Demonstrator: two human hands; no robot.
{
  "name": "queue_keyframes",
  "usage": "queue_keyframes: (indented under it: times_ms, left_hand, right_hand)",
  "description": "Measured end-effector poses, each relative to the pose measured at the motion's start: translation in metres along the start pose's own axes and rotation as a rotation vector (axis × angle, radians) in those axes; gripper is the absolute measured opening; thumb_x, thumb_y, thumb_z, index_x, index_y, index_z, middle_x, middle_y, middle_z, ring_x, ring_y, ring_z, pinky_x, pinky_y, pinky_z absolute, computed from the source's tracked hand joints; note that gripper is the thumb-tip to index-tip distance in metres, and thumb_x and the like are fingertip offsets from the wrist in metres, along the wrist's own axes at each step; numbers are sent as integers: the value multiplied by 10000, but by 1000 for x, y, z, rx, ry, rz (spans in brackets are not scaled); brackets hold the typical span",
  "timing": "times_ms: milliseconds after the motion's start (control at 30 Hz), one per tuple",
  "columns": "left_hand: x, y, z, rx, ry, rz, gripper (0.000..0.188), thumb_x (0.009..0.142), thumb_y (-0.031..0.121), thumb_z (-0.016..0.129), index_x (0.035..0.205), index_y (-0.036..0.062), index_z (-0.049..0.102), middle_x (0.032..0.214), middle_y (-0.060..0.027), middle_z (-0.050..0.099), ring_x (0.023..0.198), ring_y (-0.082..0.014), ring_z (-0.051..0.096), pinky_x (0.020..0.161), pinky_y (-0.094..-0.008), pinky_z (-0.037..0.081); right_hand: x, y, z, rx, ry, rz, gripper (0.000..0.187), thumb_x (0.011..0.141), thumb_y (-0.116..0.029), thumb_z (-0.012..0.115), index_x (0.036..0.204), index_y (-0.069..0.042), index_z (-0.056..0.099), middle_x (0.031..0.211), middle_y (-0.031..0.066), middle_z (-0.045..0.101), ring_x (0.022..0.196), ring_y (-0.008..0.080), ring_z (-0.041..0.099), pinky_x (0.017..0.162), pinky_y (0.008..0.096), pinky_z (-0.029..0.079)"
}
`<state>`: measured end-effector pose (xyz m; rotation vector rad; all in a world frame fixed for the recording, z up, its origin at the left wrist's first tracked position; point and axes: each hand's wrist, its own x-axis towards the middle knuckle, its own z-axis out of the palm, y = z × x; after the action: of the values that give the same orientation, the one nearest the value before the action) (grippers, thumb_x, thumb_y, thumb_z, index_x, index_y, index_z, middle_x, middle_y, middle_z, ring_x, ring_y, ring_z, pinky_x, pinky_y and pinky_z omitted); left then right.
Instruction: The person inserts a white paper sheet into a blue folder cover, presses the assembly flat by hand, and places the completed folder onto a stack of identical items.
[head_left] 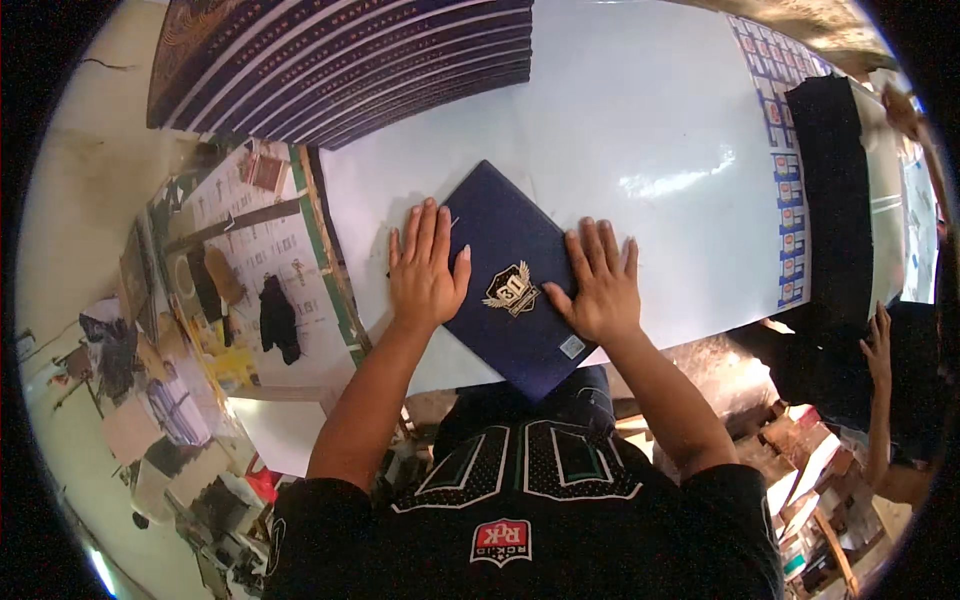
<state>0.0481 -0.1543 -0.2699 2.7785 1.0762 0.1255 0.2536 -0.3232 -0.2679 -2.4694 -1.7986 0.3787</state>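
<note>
A dark blue hardcover book (500, 220) lies turned cornerwise on the white table, its near corner reaching past the table's front edge. Its cover bears a gold winged emblem and a small pale square label near the right side. My left hand (428, 270) rests flat along the book's left side, fingers stretched out and partly on the tabletop. On the opposite side my right hand (602, 285) lies flat too, thumb on the cover and fingers spread at its edge. Neither hand grips anything.
Tall stacked dark blue books (360, 60) stand at the back left of the white table (650, 130). A printed strip (787, 200) runs down its right edge. Left is a lower worktop with a dark cloth (278, 318). Another person's hand (878, 345) shows at far right.
</note>
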Motion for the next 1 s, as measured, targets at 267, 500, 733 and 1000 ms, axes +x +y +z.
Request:
queue_keyframes:
  times_ms: [267,500,733,1000]
  left_hand:
    - [-11,-3,8,39,57,-21,583,968,355,448,1451,39,363,1524,-164,322,1420,-333,281,1126,-557,225]
    - [-8,-3,8,48,142,20,571,977,373,422,1444,47,380,1514,-162,344,1414,-318,300,1127,-561,215]
    - [-3,-35,16,-322,145,-44,609,982,444,441,1421,24,410,1483,-189,386,1394,-339,325,1109,-507,282]
    - [-55,-103,-65,80,447,-765,537,915,428,504,1332,91,534,1443,-248,407,1379,-415,303,1087,-603,214]
  right_hand:
    - [-39,-42,23,-51,78,48,625,963,-453,430,1463,-84,364,1543,160,286,1449,318,214,1146,605,82]
    - [-108,-130,34,103,-112,-190,753,927,-601,416,1471,-86,344,1553,174,253,1447,325,210,1151,574,122]
    - [-149,-151,29,619,57,-463,238,869,-300,666,905,-68,627,946,130,648,908,323,634,820,433,495]
    - [-132,-148,-8,557,245,-300,197,868,-157,646,756,-24,552,753,163,576,714,381,581,661,459,459]
